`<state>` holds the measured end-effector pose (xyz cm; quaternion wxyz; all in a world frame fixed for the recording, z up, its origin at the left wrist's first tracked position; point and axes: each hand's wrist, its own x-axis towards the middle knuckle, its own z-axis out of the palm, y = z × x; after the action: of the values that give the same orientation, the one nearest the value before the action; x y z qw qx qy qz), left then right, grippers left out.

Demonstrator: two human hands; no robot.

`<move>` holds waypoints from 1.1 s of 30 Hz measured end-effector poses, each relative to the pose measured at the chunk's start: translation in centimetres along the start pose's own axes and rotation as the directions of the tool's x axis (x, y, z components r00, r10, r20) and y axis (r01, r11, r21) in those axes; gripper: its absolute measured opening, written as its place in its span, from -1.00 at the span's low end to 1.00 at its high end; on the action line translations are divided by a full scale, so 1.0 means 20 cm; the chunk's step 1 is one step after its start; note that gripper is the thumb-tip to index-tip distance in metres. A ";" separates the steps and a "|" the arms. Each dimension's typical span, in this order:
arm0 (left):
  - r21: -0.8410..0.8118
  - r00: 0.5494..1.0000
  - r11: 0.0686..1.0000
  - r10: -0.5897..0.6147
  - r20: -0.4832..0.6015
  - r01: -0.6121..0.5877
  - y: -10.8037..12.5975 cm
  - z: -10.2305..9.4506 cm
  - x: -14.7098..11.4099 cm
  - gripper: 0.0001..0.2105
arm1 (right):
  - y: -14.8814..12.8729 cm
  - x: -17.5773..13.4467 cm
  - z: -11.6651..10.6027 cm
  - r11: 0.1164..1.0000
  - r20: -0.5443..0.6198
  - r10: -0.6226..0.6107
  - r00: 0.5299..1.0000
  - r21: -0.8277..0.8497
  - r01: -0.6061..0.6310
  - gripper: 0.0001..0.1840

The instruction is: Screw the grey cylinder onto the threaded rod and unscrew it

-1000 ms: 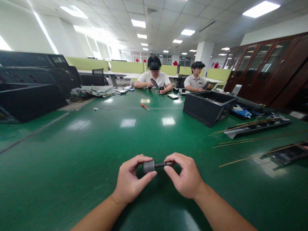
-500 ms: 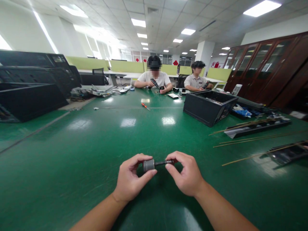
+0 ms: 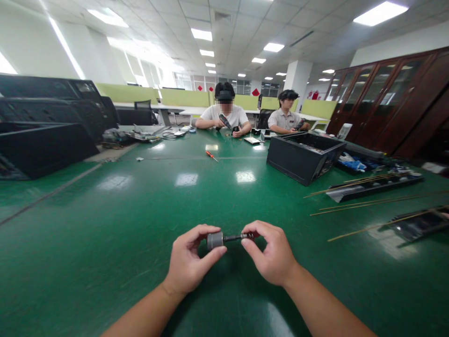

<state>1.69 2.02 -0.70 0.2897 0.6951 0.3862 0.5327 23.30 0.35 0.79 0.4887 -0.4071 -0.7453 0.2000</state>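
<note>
Above the green tabletop point(image 3: 147, 201), both hands hold a small metal part: a grey cylinder point(image 3: 215, 240) with a thin dark shaft point(image 3: 231, 238) coming out of its right side. It looks like a small motor or rotor, but I cannot tell which. My left hand point(image 3: 196, 255) is closed round the cylinder, thumb below and fingers above. Between thumb and fingertips, my right hand point(image 3: 270, 250) pinches the shaft's far end, where a ridged tip shows. The part lies nearly level, and my fingers cover some of it.
An orange screwdriver point(image 3: 211, 155) lies farther up the table. A black computer case point(image 3: 303, 159) stands right of centre, with thin brass-coloured rods point(image 3: 361, 206) nearer. More black cases point(image 3: 45, 147) are at the left. Two people sit opposite; one holds a power driver point(image 3: 225, 121).
My left hand has shifted slightly left with the grey cylinder, and a little more of the shaft shows between my hands. My right hand has hardly moved.
</note>
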 end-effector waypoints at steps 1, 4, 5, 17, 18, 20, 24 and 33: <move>0.000 1.000 1.000 -0.004 0.000 0.004 0.00 0.00 0.00 -0.74 | 0.00 0.00 0.00 1.000 0.000 0.001 1.000 0.000 -0.001 -0.90; -0.007 1.000 1.000 -0.017 -0.004 0.016 0.00 0.01 0.00 -0.75 | 0.00 0.00 0.00 1.000 0.000 0.002 1.000 0.002 -0.002 -0.90; -0.012 1.000 1.000 -0.020 -0.005 0.020 0.00 0.01 0.00 -0.75 | 0.00 0.00 0.00 1.000 -0.002 0.001 1.000 0.003 -0.001 -0.90; -0.025 1.000 0.999 -0.028 -0.004 0.028 0.01 0.00 0.00 -0.74 | 0.00 0.01 -0.01 1.000 -0.012 -0.001 1.000 -0.009 0.001 -0.90; -0.027 1.000 0.999 -0.029 -0.005 0.029 0.00 0.00 0.00 -0.74 | 0.00 0.01 -0.01 1.000 -0.013 0.000 1.000 -0.009 0.000 -0.90; -0.027 0.999 0.999 -0.032 -0.004 0.031 0.00 0.00 0.00 -0.74 | 0.00 0.01 -0.01 1.000 -0.013 -0.001 1.000 -0.009 0.001 -0.90; -0.032 1.000 0.999 -0.029 -0.010 0.029 -0.01 0.00 0.00 -0.74 | 0.01 0.01 -0.01 1.000 -0.020 -0.004 1.000 -0.013 0.004 -0.90; -0.036 0.999 0.998 -0.041 -0.009 0.041 -0.01 0.00 0.00 -0.74 | 0.01 0.01 -0.02 1.000 -0.024 0.003 1.000 -0.019 -0.004 -0.90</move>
<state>1.73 2.08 -0.88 0.3113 0.6791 0.3922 0.5367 23.62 0.61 0.95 0.4934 -0.4155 -0.7404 0.1888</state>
